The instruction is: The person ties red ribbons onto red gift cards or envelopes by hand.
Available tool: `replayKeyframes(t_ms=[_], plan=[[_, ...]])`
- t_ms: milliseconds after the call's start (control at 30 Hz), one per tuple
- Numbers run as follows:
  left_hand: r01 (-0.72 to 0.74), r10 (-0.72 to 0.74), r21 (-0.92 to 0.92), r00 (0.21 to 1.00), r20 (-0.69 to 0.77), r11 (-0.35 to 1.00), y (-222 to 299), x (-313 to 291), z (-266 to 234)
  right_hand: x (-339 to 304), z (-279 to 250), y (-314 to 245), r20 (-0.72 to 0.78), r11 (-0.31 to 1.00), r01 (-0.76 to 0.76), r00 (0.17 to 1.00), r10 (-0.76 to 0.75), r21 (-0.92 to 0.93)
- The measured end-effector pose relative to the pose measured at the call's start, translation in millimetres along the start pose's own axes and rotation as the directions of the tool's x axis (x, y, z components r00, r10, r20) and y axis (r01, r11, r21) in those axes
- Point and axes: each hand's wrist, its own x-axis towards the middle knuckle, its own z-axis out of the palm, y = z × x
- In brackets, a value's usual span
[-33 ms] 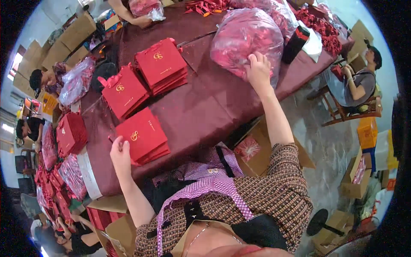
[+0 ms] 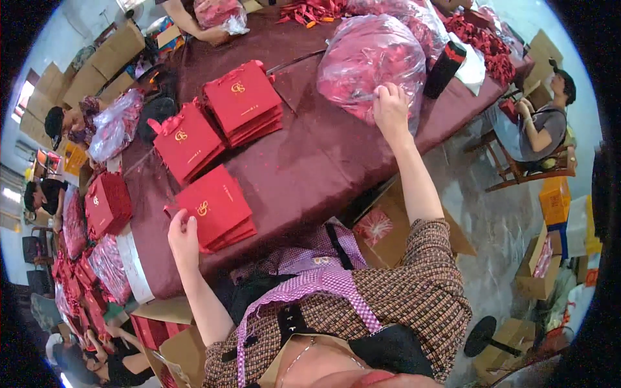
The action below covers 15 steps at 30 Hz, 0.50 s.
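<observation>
My right hand [image 2: 392, 115] has its fingers bent and pressed together on the near side of a clear plastic bag [image 2: 365, 55] filled with pink-red material. My left hand [image 2: 184, 240] is closed, fingers curled, at the left edge of the nearest stack of red paper gift bags [image 2: 218, 205]; whatever its fingers hold is hidden. Behind that stack lie two more piles of the same gift bags, one at the middle left [image 2: 189, 143] and one farther back [image 2: 242, 97]. Gold print and red ribbons show on them.
A dark red cloth covers the table [image 2: 310, 161]. A black cylinder with a red band [image 2: 445, 70] stands right of the plastic bag. Open cardboard boxes [image 2: 404, 226] sit below the near edge. A seated person [image 2: 546, 123] works at right; other people are at left.
My left hand has dropped slightly along the stack's edge. My right hand has shifted very slightly on the plastic bag, its fingers drawn closer together. The gift bag stacks stay put.
</observation>
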Motion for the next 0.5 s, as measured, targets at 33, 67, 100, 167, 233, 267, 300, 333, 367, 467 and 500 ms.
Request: replayKeyframes(t_ms=[33, 67, 100, 167, 233, 267, 300, 333, 367, 467, 500], plan=[[-0.011, 0.011, -0.010, 1.000, 0.004, 1.000, 4.0, -1.0, 0.9, -1.9, 1.3, 10.9, -0.009, 1.000, -0.002, 1.000, 0.002, -0.012], [-0.091, 0.096, 0.091, 0.994, -0.050, 0.992, 6.3, -4.2, -3.8, -1.2, -2.9, 7.7, -0.004, 0.994, -0.012, 1.000, 0.012, 0.112], [-0.164, 0.184, 0.192, 0.978, -0.095, 0.968, 7.0, -5.9, -7.8, 0.2, -9.0, 4.0, 0.003, 0.973, -0.021, 1.000, 0.021, 0.231], [-0.265, 0.292, 0.228, 0.952, -0.091, 0.937, 15.8, 1.4, -17.2, 5.4, -21.8, 4.4, 0.022, 0.984, 0.023, 0.999, -0.027, 0.179], [-0.379, 0.403, 0.224, 0.913, -0.067, 0.898, 43.5, 12.5, -21.6, 12.4, -36.2, 10.6, 0.084, 0.846, -0.133, 0.991, 0.105, 0.516], [-0.404, 0.416, 0.180, 0.909, -0.035, 0.897, 58.2, 19.0, -27.1, 24.9, -46.9, 8.2, 0.066, 0.846, -0.147, 0.989, 0.132, 0.512], [-0.430, 0.432, 0.117, 0.902, 0.009, 0.895, 73.4, 27.9, -23.7, 33.5, -52.2, 19.8, -0.010, 0.885, -0.062, 0.997, 0.075, 0.461], [-0.472, 0.468, 0.115, 0.882, 0.063, 0.874, 94.4, 35.0, -21.4, 46.6, -51.5, 30.5, -0.082, 0.910, 0.021, 0.997, 0.014, 0.415], [-0.494, 0.482, 0.103, 0.867, 0.123, 0.863, 115.8, 41.1, -17.9, 62.5, -50.7, 35.4, -0.064, 0.891, -0.037, 0.995, 0.074, 0.453], [-0.404, 0.416, -0.110, 0.837, 0.356, 0.908, 164.5, 60.4, 12.6, 115.4, -27.8, 81.1, 0.069, 0.825, -0.218, 0.974, 0.214, 0.522], [-0.362, 0.399, -0.169, 0.812, 0.426, 0.917, 183.2, 62.8, 21.9, 134.5, -12.6, 94.1, 0.116, 0.802, -0.278, 0.960, 0.256, 0.529]])
